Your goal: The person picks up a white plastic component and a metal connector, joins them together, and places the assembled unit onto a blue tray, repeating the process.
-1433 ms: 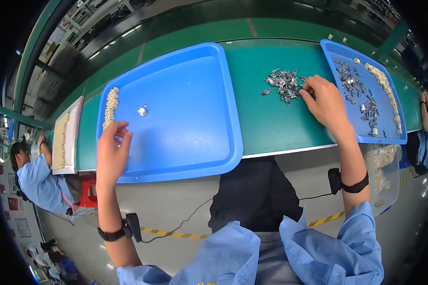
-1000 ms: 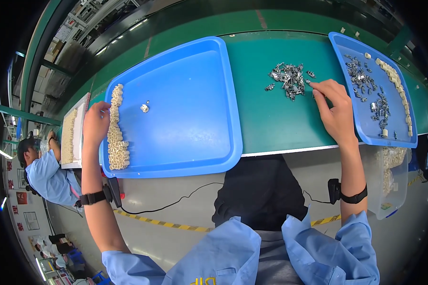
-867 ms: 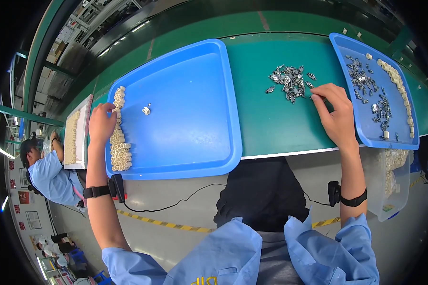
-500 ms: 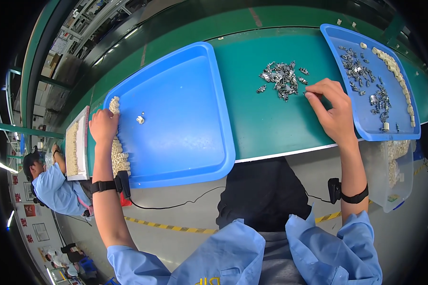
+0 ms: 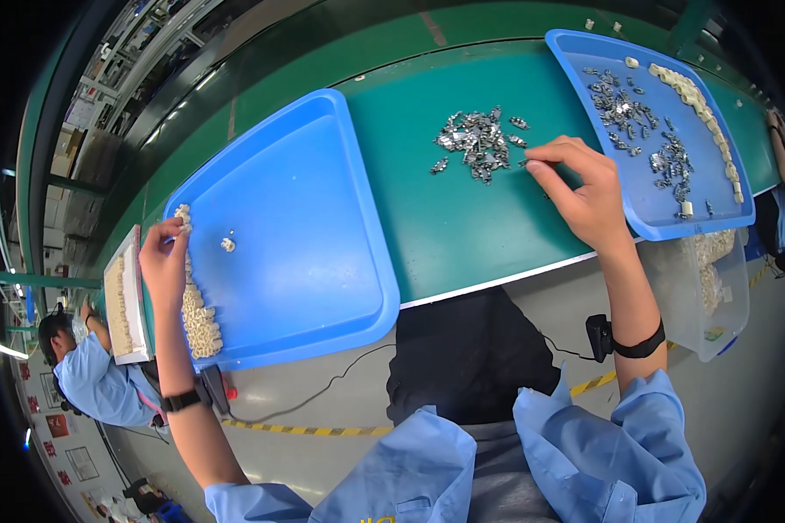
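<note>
Taking the metal pile (image 5: 473,144) as the reference, locate 2 hands. The right hand (image 5: 583,187) is just right of the pile and is the nearer; the left hand (image 5: 163,261) is well left of it. The right thumb and index finger are pinched on 1 small metal piece (image 5: 522,163), just off the pile's right edge; the long axis of this piece is too small to read. The left fingertips meet at the far end of the cream row (image 5: 199,322), well left of the pile; whether they grip a piece cannot be told. The row's long axis runs near to far along the left wall of the left blue tray (image 5: 288,261). In that tray, also left of the pile, 1 cream piece (image 5: 228,245) lies loose. The right blue tray (image 5: 702,157) is right of the pile.
</note>
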The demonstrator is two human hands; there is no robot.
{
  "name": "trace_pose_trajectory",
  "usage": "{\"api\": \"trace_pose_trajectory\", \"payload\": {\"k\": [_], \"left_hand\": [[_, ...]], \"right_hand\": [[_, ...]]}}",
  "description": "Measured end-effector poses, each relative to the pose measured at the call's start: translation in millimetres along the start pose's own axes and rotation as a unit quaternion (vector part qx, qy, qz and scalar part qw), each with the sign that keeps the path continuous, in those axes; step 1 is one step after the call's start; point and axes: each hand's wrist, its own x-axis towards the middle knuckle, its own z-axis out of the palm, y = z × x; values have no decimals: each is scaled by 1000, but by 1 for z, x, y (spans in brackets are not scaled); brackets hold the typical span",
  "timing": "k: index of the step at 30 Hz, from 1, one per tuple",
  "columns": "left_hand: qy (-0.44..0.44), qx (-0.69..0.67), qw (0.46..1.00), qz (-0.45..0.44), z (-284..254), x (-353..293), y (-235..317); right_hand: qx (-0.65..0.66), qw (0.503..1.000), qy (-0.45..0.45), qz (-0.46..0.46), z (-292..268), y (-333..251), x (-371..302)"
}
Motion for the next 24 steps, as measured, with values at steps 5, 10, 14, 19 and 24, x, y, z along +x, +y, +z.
{"api": "trace_pose_trajectory", "payload": {"k": [5,10,14,19,24], "left_hand": [[-52,-336,938,71,6,-70,97],[-87,-481,870,74,43,-151,181],[-144,-639,755,31,72,-185,225],[-172,-718,673,-30,95,-208,254],[-205,-707,676,-13,101,-216,253]], "right_hand": [[40,999,7,14,-4,-4,-3],[231,972,-43,-12,2,-43,-13],[368,919,-92,-111,7,-90,-7],[448,876,-123,-129,11,-107,-8],[408,891,-166,-106,4,-109,-14]]}}
